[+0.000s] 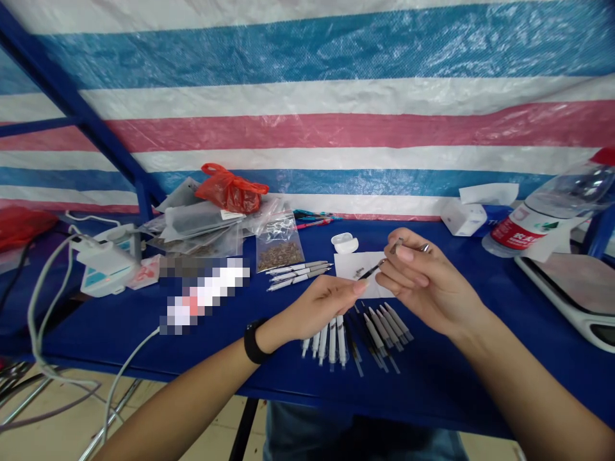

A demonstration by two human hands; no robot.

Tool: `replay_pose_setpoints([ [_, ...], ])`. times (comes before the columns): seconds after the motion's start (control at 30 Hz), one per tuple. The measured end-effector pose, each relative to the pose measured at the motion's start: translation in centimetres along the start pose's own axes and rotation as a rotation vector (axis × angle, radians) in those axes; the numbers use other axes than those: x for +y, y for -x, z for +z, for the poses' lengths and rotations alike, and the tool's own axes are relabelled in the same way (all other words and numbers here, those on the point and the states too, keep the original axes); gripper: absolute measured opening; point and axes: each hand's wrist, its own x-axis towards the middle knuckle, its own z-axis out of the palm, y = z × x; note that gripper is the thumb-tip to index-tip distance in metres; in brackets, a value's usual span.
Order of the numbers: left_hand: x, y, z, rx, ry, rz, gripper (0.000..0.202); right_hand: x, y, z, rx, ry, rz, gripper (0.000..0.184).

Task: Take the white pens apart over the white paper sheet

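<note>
My left hand (323,306), with a black wristband, pinches the lower end of a thin black pen refill (371,272) above the blue table (144,320). My right hand (423,282) is closed round a pen part with a metal tip (398,244) at the refill's upper end. Under both hands lie several white pen barrels (331,339) and loose refills (379,330) in rows. A white paper sheet (353,262) with small parts lies just behind the hands. Three assembled white pens (298,272) lie to the left.
A clear bag of small brown parts (278,250), a red plastic bag (230,189), flat plastic bags, a white earbud case (344,242), a white charger with cables (103,259), a tissue box (464,216), a lying water bottle (552,208) and a scale (571,288) ring the table. A striped tarp hangs behind.
</note>
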Motion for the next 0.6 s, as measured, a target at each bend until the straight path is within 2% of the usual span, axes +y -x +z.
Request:
replay_pose_setpoints([
  [0.3, 0.34, 0.46, -0.08, 0.008, -0.013, 0.008, 0.067, 0.63, 0.16, 0.37, -0.041, 0.073, 0.002, 0.023],
  [0.6, 0.42, 0.26, -0.10, 0.006, 0.024, 0.014, 0.069, 0.87, 0.17, 0.19, -0.064, 0.138, -0.045, 0.018],
])
